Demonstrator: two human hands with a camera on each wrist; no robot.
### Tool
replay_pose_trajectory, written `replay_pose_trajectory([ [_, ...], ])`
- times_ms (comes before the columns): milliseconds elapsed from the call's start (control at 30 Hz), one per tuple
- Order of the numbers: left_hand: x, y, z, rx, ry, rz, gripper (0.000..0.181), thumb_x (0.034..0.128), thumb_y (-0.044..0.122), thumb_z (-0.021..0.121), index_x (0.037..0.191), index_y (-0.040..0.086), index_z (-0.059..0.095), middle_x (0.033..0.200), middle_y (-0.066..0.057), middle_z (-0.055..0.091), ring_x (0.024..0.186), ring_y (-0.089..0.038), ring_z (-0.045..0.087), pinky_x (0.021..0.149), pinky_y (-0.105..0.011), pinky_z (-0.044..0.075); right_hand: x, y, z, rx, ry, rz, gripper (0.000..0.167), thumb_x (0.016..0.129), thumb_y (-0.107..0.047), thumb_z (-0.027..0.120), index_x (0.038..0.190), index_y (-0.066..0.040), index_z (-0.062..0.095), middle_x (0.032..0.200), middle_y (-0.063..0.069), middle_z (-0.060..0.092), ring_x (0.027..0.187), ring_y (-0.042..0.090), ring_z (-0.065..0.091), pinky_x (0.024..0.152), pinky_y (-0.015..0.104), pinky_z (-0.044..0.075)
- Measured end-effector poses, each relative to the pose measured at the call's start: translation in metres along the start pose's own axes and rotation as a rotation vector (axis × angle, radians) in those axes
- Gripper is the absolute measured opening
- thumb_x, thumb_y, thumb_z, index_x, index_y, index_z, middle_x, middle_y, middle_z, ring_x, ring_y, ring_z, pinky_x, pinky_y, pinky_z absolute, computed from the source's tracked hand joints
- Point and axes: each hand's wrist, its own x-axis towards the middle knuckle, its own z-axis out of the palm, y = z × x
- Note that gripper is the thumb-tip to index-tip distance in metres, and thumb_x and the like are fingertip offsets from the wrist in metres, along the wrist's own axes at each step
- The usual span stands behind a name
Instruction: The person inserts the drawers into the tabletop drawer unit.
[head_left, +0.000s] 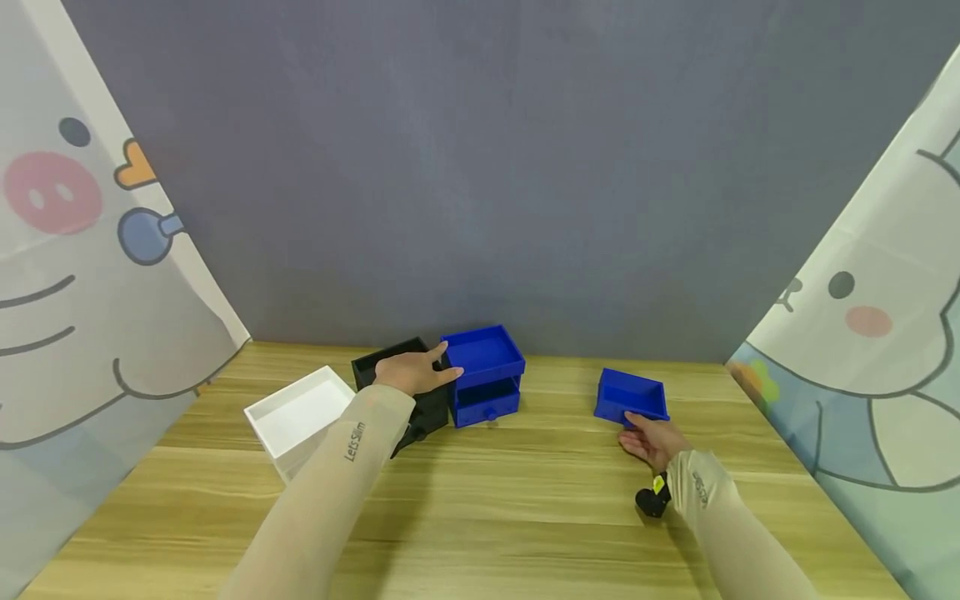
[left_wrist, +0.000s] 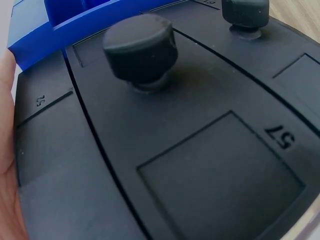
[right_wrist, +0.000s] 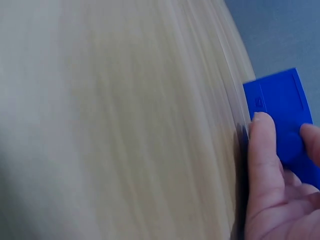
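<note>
My right hand (head_left: 654, 440) pinches the front of a blue drawer (head_left: 633, 396) at the right of the table. In the right wrist view, a finger and thumb lie against that drawer's front (right_wrist: 280, 105), around its knob. At the centre my left hand (head_left: 408, 372) rests over a black drawer unit (head_left: 429, 410), its spread finger and thumb reaching the left side of a blue drawer unit (head_left: 483, 354). That blue unit has a gap above its lower drawer (head_left: 487, 410). Up close, the left wrist view shows black drawer fronts (left_wrist: 200, 165) with round knobs and numbers.
A white open box (head_left: 300, 408) lies left of the black unit, partly behind my left sleeve. The wooden table (head_left: 510, 508) ends at a grey back wall (head_left: 480, 167). Printed cartoon cloths (head_left: 90, 333) hang at both sides.
</note>
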Motion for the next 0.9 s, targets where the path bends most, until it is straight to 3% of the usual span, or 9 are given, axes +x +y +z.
replay_pose_trajectory([
  [167, 0.002, 0.0, 0.002, 0.008, -0.004, -0.005, 0.076, 0.0882, 0.074, 0.033, 0.153, 0.041, 0.009, 0.053, 0.001, 0.039, 0.043, -0.012, 0.017, 0.047, -0.029, 0.019, -0.001, 0.003, 0.006, 0.04, 0.028, -0.033, 0.025, 0.1, -0.007, 0.047, 0.08, -0.005, 0.062, 0.062, 0.006, 0.066, 0.057, 0.011, 0.066, 0.061, 0.022, 0.054],
  [367, 0.004, 0.0, 0.003, 0.013, -0.002, -0.013, 0.077, 0.0882, 0.075, 0.033, 0.153, 0.041, 0.009, 0.051, 0.001, 0.037, 0.043, -0.012, 0.015, 0.048, -0.029, 0.018, -0.001, 0.007, 0.015, 0.062, 0.071, -0.064, 0.015, 0.099, -0.007, 0.05, 0.087, -0.008, 0.06, 0.067, 0.006, 0.067, 0.059, 0.011, 0.066, 0.063, 0.022, 0.054],
  [900, 0.003, 0.0, 0.001, 0.012, -0.004, -0.014, 0.076, 0.0886, 0.075, 0.032, 0.153, 0.041, 0.007, 0.051, 0.0, 0.037, 0.043, -0.012, 0.017, 0.048, -0.03, 0.018, -0.01, 0.013, 0.028, 0.1, 0.03, -0.082, 0.031, 0.099, -0.005, 0.049, 0.075, -0.01, 0.068, 0.066, 0.006, 0.068, 0.059, 0.011, 0.067, 0.064, 0.021, 0.053],
])
